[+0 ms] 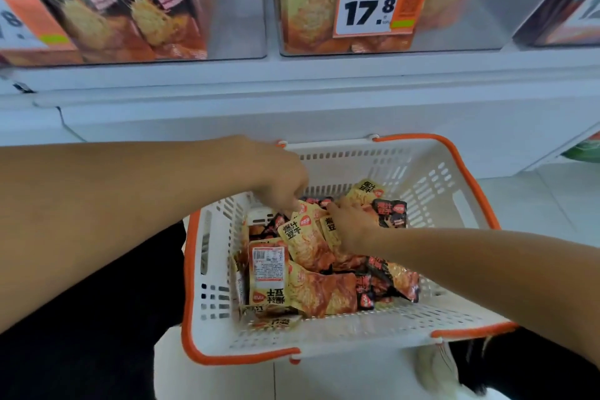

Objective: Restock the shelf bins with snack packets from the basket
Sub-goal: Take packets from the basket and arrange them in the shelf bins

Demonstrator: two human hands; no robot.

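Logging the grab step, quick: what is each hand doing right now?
Left hand: fingers curled down into the pile of yellow snack packets; grip cannot be told.
Right hand: resting on the packets; grip cannot be told.

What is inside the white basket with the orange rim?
The basket holds yellow packets and black packets, with both hands among them. The arms and top packets hide whatever lies underneath.

Left hand (276,178) fingertips buried among basket packets (305,243), right hand (354,227) grip unclear, left price tag (22,19) blurred and cropped, top bins (454,10) cut off.
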